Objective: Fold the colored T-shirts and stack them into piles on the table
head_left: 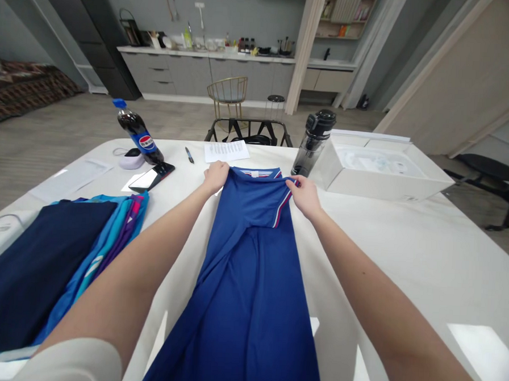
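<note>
A blue shirt [253,281] with red and white trim lies lengthwise on the white table, its collar at the far end and its lower part running toward me. My left hand [216,177] pinches the shirt's far left corner beside the collar. At the right, my right hand [304,194] grips the edge of the sleeve, which is folded across the shirt's upper part. Creases run down the fabric between my arms.
Folded clothes [46,259] are stacked at the left. Behind them are a phone [153,178], a cola bottle [140,133] and a pen [189,155]. A printed sheet [226,151], a dark tumbler [313,142] and an open white box [378,183] stand or lie along the far side.
</note>
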A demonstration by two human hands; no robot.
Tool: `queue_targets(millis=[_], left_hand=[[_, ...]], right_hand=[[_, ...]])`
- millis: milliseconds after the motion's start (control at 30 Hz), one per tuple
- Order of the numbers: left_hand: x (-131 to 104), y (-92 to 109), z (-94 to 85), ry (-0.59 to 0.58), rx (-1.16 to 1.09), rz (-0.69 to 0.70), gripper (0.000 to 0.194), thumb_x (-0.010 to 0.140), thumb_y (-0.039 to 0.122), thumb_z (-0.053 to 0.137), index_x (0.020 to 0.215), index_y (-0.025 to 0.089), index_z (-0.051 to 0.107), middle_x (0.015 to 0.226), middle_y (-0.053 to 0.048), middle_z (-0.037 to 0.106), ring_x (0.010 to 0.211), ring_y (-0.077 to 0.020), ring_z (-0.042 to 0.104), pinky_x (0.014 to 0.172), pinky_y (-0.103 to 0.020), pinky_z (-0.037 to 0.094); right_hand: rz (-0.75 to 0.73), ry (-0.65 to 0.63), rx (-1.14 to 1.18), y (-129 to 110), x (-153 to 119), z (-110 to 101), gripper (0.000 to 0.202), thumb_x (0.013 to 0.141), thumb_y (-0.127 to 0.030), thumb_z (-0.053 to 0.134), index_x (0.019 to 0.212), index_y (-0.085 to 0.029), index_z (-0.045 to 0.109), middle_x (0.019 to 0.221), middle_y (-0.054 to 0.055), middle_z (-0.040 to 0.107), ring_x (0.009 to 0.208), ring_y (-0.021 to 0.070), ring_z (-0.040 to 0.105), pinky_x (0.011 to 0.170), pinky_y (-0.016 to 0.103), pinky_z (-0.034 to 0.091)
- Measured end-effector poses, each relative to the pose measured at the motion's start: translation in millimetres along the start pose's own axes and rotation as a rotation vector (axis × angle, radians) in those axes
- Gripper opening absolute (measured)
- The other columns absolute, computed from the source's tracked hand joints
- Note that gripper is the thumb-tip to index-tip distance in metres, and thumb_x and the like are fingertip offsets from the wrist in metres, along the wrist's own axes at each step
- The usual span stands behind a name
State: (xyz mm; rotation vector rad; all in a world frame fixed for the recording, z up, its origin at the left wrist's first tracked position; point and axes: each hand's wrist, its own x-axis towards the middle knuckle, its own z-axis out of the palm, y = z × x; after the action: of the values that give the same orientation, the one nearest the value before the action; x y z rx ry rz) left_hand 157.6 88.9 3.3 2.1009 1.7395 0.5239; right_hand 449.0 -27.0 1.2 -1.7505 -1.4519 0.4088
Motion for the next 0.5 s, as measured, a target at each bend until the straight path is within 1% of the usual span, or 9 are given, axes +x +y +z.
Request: queue_targets(millis=[33, 100, 133, 200, 267, 333, 367, 433, 500], left_hand=[[2.4, 5.8, 3.5, 0.012, 0.013, -0.085, 0.036, 0.096, 0.022, 0.034, 0.109, 0.019, 0.067, 0.128, -0.015, 0.064, 0.12, -0.0347, 0.057, 0.098, -0.056, 0.044], [-0.6, 17.3, 9.6, 0.121, 0.013, -0.214, 0.036, 0.094, 0.018, 0.037, 0.117, 0.019, 0.065, 0.13, -0.017, 0.062, 0.12, -0.0371, 0.057, 0.097, -0.057, 0.044], [-6.3, 23.0, 11.5, 0.194, 0.026, -0.211, 0.039, 0.093, 0.015, 0.037, 0.122, 0.019, 0.063, 0.132, -0.018, 0.061, 0.122, -0.0364, 0.056, 0.098, -0.056, 0.044], [-24.0, 33.6, 13.0, 0.297, 0.072, -0.043, 0.045, 0.093, 0.01, 0.036, 0.13, 0.019, 0.059, 0.135, -0.017, 0.058, 0.125, -0.0326, 0.055, 0.104, -0.05, 0.042], [-45.7, 41.9, 13.2, 0.227, 0.128, 0.213, 0.045, 0.095, 0.011, 0.034, 0.13, 0.02, 0.06, 0.134, -0.014, 0.059, 0.125, -0.0289, 0.055, 0.108, -0.044, 0.042], [-65.8, 46.0, 15.8, 0.071, 0.183, 0.364, 0.042, 0.1, 0.02, 0.034, 0.133, 0.02, 0.061, 0.134, -0.013, 0.061, 0.125, -0.0284, 0.056, 0.111, -0.043, 0.04], [-74.2, 45.9, 18.9, 0.015, 0.214, 0.383, 0.043, 0.103, 0.028, 0.036, 0.137, 0.02, 0.059, 0.138, -0.013, 0.06, 0.129, -0.0298, 0.055, 0.113, -0.044, 0.038], [-87.4, 41.7, 28.7, -0.053, 0.267, 0.333, 0.054, 0.103, 0.045, 0.038, 0.149, 0.019, 0.05, 0.152, -0.015, 0.051, 0.141, -0.0348, 0.045, 0.119, -0.051, 0.03], [-96.6, 33.8, 40.9, -0.101, 0.294, 0.255, 0.067, 0.102, 0.058, 0.037, 0.157, 0.02, 0.04, 0.163, -0.015, 0.037, 0.151, -0.0383, 0.03, 0.122, -0.056, 0.023]], right_hand=[[0.005, 0.0, -0.035, 1.2, 8.0, 4.6, 0.03, 0.091, -0.036, 0.061, 0.111, -0.017, 0.074, 0.102, 0.009, 0.076, 0.093, 0.0253, 0.068, 0.09, 0.037, 0.051], [0.062, -0.018, -0.131, 6.4, 18.5, 16.1, 0.029, 0.092, -0.032, 0.061, 0.115, -0.018, 0.072, 0.108, 0.011, 0.075, 0.099, 0.0266, 0.068, 0.093, 0.038, 0.051], [0.105, -0.038, -0.181, 9.7, 20.5, 21.9, 0.029, 0.093, -0.03, 0.061, 0.117, -0.019, 0.071, 0.11, 0.011, 0.074, 0.101, 0.0272, 0.067, 0.093, 0.038, 0.05], [0.157, -0.08, -0.272, 15.1, 18.7, 30.9, 0.03, 0.095, -0.029, 0.059, 0.122, -0.02, 0.067, 0.114, 0.013, 0.072, 0.105, 0.0286, 0.067, 0.093, 0.04, 0.05], [0.132, -0.073, -0.359, 15.1, 10.7, 35.2, 0.033, 0.097, -0.03, 0.056, 0.127, -0.019, 0.064, 0.122, 0.016, 0.068, 0.11, 0.0312, 0.064, 0.094, 0.043, 0.049], [0.063, 0.004, -0.453, 8.1, -1.8, 36.0, 0.036, 0.098, -0.03, 0.054, 0.13, -0.017, 0.061, 0.131, 0.02, 0.062, 0.117, 0.0354, 0.06, 0.097, 0.049, 0.047], [0.016, 0.042, -0.492, 2.6, -9.8, 36.2, 0.037, 0.098, -0.029, 0.052, 0.132, -0.016, 0.06, 0.135, 0.022, 0.059, 0.121, 0.0371, 0.057, 0.099, 0.051, 0.045], [-0.089, 0.048, -0.529, -9.0, -28.8, 38.2, 0.04, 0.1, -0.029, 0.048, 0.136, -0.016, 0.058, 0.144, 0.023, 0.053, 0.13, 0.0376, 0.05, 0.105, 0.055, 0.04], [-0.169, -0.06, -0.52, -16.1, -50.3, 43.1, 0.044, 0.103, -0.035, 0.042, 0.142, -0.02, 0.055, 0.152, 0.019, 0.048, 0.137, 0.0354, 0.045, 0.112, 0.057, 0.034]])
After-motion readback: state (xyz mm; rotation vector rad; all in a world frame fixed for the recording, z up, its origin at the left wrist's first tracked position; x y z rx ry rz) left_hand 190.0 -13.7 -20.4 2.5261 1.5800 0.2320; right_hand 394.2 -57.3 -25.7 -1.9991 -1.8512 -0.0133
